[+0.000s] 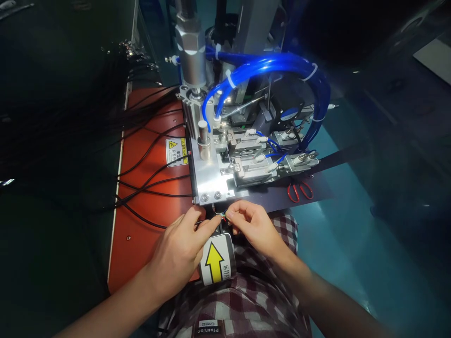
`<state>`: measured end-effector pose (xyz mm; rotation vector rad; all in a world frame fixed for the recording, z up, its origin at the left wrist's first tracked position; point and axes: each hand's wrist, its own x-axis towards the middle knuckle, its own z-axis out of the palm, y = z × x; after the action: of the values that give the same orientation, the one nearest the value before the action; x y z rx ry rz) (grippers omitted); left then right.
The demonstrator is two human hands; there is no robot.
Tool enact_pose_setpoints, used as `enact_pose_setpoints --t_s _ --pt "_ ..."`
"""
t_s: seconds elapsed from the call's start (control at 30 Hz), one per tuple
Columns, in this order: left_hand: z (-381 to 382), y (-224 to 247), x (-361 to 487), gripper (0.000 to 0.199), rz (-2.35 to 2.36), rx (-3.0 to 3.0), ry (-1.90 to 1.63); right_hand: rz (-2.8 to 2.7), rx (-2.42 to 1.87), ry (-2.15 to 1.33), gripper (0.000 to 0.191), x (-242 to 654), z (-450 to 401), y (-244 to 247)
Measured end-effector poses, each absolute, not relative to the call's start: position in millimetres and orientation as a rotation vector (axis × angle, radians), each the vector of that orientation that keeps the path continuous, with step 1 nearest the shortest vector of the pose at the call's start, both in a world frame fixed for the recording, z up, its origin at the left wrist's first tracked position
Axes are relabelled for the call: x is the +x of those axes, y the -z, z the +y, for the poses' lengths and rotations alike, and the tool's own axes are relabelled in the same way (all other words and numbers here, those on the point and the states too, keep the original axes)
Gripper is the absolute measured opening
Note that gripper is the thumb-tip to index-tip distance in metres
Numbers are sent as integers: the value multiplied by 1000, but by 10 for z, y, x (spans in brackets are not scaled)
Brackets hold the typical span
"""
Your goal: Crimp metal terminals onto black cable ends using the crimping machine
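My left hand (pixel 183 237) is closed, its thumb and forefinger pinched near the front edge of the metal machine (pixel 211 183). A black cable (pixel 148 223) runs from the left into that hand. At the fingertips shows a small shiny cable end (pixel 222 216) with specks of red and blue; its exact form is too small to tell. My right hand (pixel 253 225) pinches the other side of this small piece, fingers curled. Both hands meet just above a white label with a yellow arrow (pixel 214 263).
Several black cables cross the orange board (pixel 141 253) at the left, beside a warning sticker (pixel 177 151). Blue air tubes (pixel 275 63) arch over the machine. Red-handled scissors (pixel 299 191) lie at its right. A checkered garment (pixel 243 305) covers my lap.
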<state>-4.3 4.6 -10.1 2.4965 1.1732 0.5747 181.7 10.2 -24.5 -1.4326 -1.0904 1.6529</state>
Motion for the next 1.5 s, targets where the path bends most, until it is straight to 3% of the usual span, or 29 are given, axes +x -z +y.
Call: enact_pose_setpoints --t_s 0.47,1.07,1.27,1.5 --pt "55 73 -11 30 1189 2654 -585 -1134 -1435 -1560 18 1795 45 275" --pt "35 85 -19 34 1233 2650 -506 -1218 -1441 -1462 18 1730 -14 311" --pt "33 69 5 34 1251 2695 -510 -1436 -1600 -1126 17 1681 -23 241" --pt "28 102 -7 33 1258 2643 -495 -1152 -1521 -1547 20 1752 32 307"
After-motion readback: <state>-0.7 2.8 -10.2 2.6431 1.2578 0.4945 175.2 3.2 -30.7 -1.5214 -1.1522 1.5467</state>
